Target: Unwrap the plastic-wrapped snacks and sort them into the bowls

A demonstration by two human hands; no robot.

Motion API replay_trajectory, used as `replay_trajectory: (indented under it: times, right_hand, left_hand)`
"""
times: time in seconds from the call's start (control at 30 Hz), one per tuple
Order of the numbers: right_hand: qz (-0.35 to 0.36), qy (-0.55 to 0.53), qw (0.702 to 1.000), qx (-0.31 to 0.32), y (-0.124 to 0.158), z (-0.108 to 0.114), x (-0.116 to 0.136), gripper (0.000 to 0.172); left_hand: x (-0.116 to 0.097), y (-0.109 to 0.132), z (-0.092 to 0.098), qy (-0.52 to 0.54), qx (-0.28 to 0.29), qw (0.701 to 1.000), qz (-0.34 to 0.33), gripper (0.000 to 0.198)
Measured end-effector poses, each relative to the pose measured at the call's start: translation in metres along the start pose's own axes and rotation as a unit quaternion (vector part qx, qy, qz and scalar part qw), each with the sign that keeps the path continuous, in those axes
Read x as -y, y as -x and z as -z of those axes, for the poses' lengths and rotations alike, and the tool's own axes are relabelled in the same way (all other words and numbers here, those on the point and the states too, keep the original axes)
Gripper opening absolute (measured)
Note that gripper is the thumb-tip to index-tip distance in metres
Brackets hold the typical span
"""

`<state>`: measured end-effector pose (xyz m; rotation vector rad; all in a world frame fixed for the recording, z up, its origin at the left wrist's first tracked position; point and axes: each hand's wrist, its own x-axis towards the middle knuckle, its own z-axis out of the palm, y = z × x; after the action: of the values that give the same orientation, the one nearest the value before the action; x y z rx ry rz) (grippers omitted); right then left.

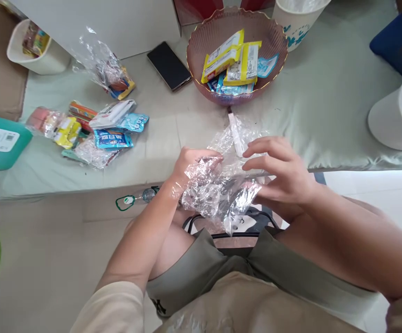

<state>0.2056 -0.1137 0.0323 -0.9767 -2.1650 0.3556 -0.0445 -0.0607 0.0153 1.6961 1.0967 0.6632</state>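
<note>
A crumpled clear plastic bag (204, 196) hangs over the table's front edge above my lap. My left hand (195, 164) is closed on its upper left part. On the other side, my right hand (280, 171) has its fingers spread apart, with the thumb close to the plastic; whether it touches is unclear. More clear plastic (219, 138) lies on the table just beyond my hands. A slim white stick-like tool (235, 134) with a dark tip rests there, near my right fingertips.
A pink glass bowl (195, 69) holds yellow and blue snack packets. Left of it lie a phone (169, 65), a clear bag of snacks (112, 76) and a packet pile (112, 138). White bins (384, 118) stand right. A bottle (148, 194) is below the edge.
</note>
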Motion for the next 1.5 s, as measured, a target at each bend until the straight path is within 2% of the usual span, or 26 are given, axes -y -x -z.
replay_trajectory:
  times: [0.07, 0.17, 0.27, 0.33, 0.43, 0.53, 0.6, 0.63, 0.73, 0.83, 1.03, 1.17, 1.27, 1.37, 1.43, 1.5]
  right_hand:
    - [-0.006, 0.019, 1.000, -0.002, 0.001, -0.005, 0.003, 0.012]
    - [-0.028, 0.026, 0.999, -0.006, 0.001, -0.012, 0.000, 0.014]
    - [-0.071, -0.011, 0.997, 0.012, 0.001, -0.016, -0.011, 0.014]
    - [-0.104, -0.040, 0.994, 0.017, 0.000, -0.020, -0.016, 0.017]
    - [-0.135, -0.034, 0.990, -0.006, 0.000, -0.025, -0.018, 0.024]
    - [-0.146, -0.001, 0.989, 0.002, 0.000, -0.028, -0.014, 0.029]
    - [-0.152, 0.005, 0.988, 0.004, -0.001, -0.028, -0.011, 0.034]
    - [-0.159, 0.002, 0.987, -0.001, -0.002, -0.028, -0.010, 0.039]
    - [-0.207, -0.014, 0.978, -0.025, -0.005, -0.028, -0.011, 0.053]
    - [-0.265, -0.014, 0.963, -0.046, -0.010, -0.028, -0.015, 0.056]
    - [-0.348, 0.024, 0.936, -0.041, -0.019, -0.029, -0.033, 0.055]
    - [-0.387, 0.055, 0.920, -0.023, -0.027, -0.031, -0.046, 0.053]
    - [-0.388, 0.091, 0.915, -0.060, -0.031, -0.027, -0.050, 0.036]
    - [-0.299, 0.118, 0.939, -0.125, -0.028, -0.018, -0.042, 0.014]
    - [-0.221, 0.111, 0.960, -0.132, -0.021, -0.012, -0.034, 0.009]
    - [-0.187, 0.092, 0.970, -0.122, -0.013, -0.010, -0.027, 0.014]
  left_hand:
    - [0.005, 0.001, 0.005, -0.021, -0.018, 0.999, -0.045, 0.024]
    - [0.014, 0.001, 0.016, -0.072, -0.027, 0.992, -0.099, 0.025]
    - [0.020, 0.005, 0.026, -0.152, 0.003, 0.987, -0.059, 0.026]
    - [0.021, 0.008, 0.030, -0.188, 0.028, 0.981, -0.040, 0.035]
    - [0.024, 0.010, 0.029, -0.234, 0.002, 0.967, -0.098, 0.041]
    - [0.028, 0.006, 0.022, -0.256, -0.041, 0.954, -0.149, 0.035]
    - [0.028, 0.003, 0.018, -0.227, -0.037, 0.960, -0.162, 0.021]
    - [0.027, 0.002, 0.017, -0.201, -0.025, 0.966, -0.161, 0.025]
    - [0.021, 0.000, 0.015, -0.111, 0.015, 0.988, -0.110, 0.048]
    - [0.016, -0.001, 0.014, -0.080, 0.017, 0.996, -0.028, 0.055]
    - [0.008, -0.001, 0.012, -0.133, -0.032, 0.988, 0.065, 0.054]
    - [0.003, 0.000, 0.011, -0.225, -0.022, 0.970, 0.090, 0.060]
    - [0.003, 0.002, 0.011, -0.275, -0.037, 0.955, 0.103, 0.066]
    - [0.002, 0.005, 0.012, -0.287, -0.130, 0.948, 0.052, 0.064]
    - [-0.001, 0.006, 0.012, -0.279, -0.190, 0.940, -0.055, 0.053]
    - [-0.003, 0.008, 0.009, -0.274, -0.188, 0.925, -0.185, 0.036]
